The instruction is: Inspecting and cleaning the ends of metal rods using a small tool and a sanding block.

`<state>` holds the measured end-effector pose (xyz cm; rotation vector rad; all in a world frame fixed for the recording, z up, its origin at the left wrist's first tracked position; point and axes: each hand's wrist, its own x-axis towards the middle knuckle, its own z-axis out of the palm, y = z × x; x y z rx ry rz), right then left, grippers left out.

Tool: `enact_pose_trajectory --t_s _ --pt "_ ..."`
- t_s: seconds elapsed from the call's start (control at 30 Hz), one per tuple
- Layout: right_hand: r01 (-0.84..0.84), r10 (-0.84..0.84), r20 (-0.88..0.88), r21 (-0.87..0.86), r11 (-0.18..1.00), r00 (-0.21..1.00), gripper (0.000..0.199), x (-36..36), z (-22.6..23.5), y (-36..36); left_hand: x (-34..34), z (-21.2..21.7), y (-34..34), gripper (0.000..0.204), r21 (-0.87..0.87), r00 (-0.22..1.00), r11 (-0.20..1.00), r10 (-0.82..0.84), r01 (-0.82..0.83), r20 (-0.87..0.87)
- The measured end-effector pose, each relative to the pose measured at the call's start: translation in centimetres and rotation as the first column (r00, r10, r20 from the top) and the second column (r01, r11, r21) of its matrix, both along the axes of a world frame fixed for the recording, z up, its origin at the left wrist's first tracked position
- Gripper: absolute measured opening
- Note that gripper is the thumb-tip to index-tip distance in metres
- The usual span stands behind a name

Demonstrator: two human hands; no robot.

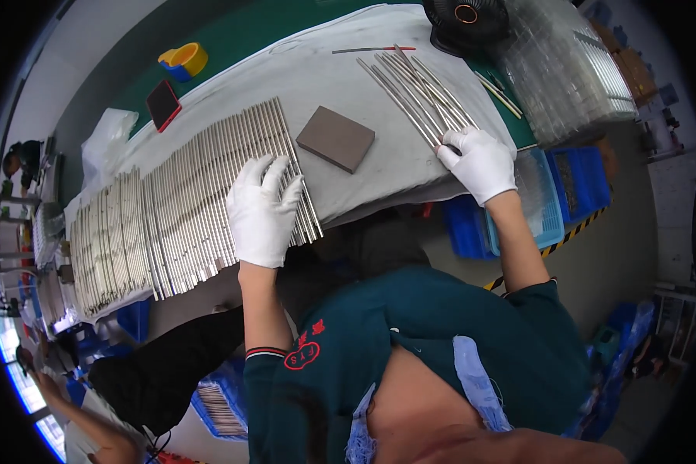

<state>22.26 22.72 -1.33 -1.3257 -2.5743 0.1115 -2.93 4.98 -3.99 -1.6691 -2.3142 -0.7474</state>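
A wide row of thin silvery metal rods lies side by side on the white cloth to the left. My left hand, in a white glove, rests on the right part of this row with its fingers spread. On the right, a loose bundle of similar rods lies partly crossed on the cloth. My gloved right hand has its thumb and fingers closed around the near ends of some of these rods. Between the hands sits a flat brown-grey block, touched by neither.
A black fan stands at the back right beside clear plastic packaging. Blue bins sit below the table's right end. A phone, a yellow-and-blue tape holder and a plastic bag lie at the far left. Another person's arm shows lower left.
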Motion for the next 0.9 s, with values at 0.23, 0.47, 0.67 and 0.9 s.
enact_pose_trajectory --t_s 0.23,0.47,0.67,0.9 --pt "-0.283 0.28 0.065 0.045 0.958 0.958 0.053 -2.4 -3.0 4.2 0.5 -2.2 -0.7 0.047 -0.191 0.998 0.982 -0.008 -0.004 -0.058" --pt "-0.302 0.299 0.133 0.001 0.953 0.945 0.068 -1.3 -2.5 4.2 0.5 -2.5 -0.9 0.047 -0.12 0.993 0.993 -0.032 0.018 -0.115" --pt "-0.212 0.216 0.301 -0.047 0.976 0.929 0.071 -3.6 -3.1 3.7 0.5 -2.4 -0.9 0.045 -0.124 0.996 0.992 -0.028 0.017 -0.09" --pt "-0.127 0.089 0.164 0.243 0.962 0.982 0.043 -3.0 -5.6 4.6 1.4 -1.7 -3.1 0.062 -0.143 0.978 0.968 -0.21 0.205 -0.013"
